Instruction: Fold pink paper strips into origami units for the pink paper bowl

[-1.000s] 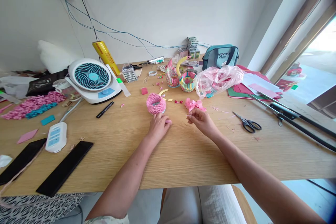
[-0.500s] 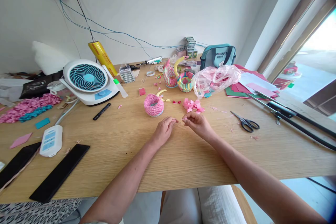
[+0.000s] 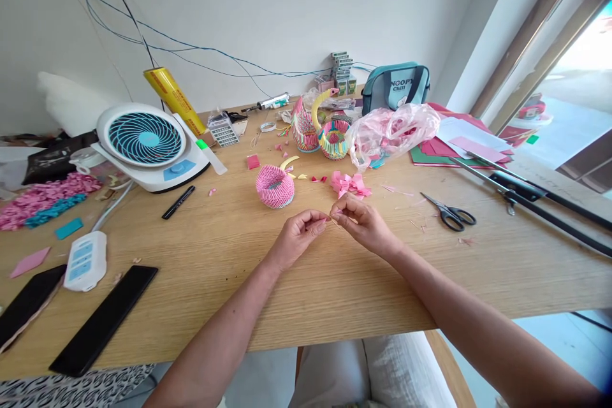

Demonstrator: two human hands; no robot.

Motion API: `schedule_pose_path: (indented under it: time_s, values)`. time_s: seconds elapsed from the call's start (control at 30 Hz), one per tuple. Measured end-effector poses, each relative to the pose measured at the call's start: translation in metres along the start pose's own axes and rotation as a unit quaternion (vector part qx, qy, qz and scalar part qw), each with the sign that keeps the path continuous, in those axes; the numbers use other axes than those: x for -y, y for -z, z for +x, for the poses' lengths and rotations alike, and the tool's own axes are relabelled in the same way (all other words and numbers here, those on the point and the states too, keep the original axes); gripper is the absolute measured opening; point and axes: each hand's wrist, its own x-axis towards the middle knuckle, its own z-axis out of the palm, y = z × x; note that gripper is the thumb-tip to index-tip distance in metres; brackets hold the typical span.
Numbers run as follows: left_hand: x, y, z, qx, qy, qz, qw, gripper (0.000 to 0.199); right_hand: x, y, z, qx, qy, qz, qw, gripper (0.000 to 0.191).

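My left hand (image 3: pixel 301 236) and my right hand (image 3: pixel 361 224) meet above the wooden table, both closed in a pinch. A small pink paper piece (image 3: pixel 327 219) shows at the fingertips; fingers hide most of it, so its shape is unclear. Just behind my right hand lies a pile of folded pink paper pieces (image 3: pixel 349 183). Beyond my left hand sits a round pink basket of folded paper (image 3: pixel 275 187), with a curved yellow paper strip (image 3: pixel 289 164) behind it. Red paper bits (image 3: pixel 319 179) lie between basket and pile.
Scissors (image 3: pixel 449 211) lie to the right, near a long black-handled metal tool (image 3: pixel 521 188). Two paper swans (image 3: pixel 333 140) and a pink plastic bag (image 3: pixel 392 134) stand behind. On the left are a fan (image 3: pixel 148 143), a marker (image 3: pixel 178 202) and a power strip (image 3: pixel 86 261).
My hands have come together, so the fingertips now almost touch. The camera view has shifted slightly; objects on the table stay in place.
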Motion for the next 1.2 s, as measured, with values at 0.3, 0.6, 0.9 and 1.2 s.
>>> schedule_pose_path:
  time_s: [0.3,0.6,0.9,1.2]
  values:
    - [0.0008,0.0002,-0.0010,-0.013,0.031,-0.050,0.998,0.032,-0.0022,0.0021,0.0006,-0.005,0.002,0.033,0.999,0.015]
    - [0.0021,0.0016,-0.0010,-0.005,0.048,-0.067,0.997,0.035,0.0043,0.0048,0.0005,0.006,0.047,-0.028,0.998,0.017]
    - [-0.0007,0.0012,-0.0010,0.006,0.042,-0.069,0.997,0.034,0.0039,0.0041,0.0002,0.011,0.059,-0.031,0.998,0.015]
    - [0.0034,0.0022,-0.0005,0.008,0.039,-0.047,0.998,0.033,0.0031,0.0039,-0.0007,0.017,0.087,-0.057,0.994,0.017]
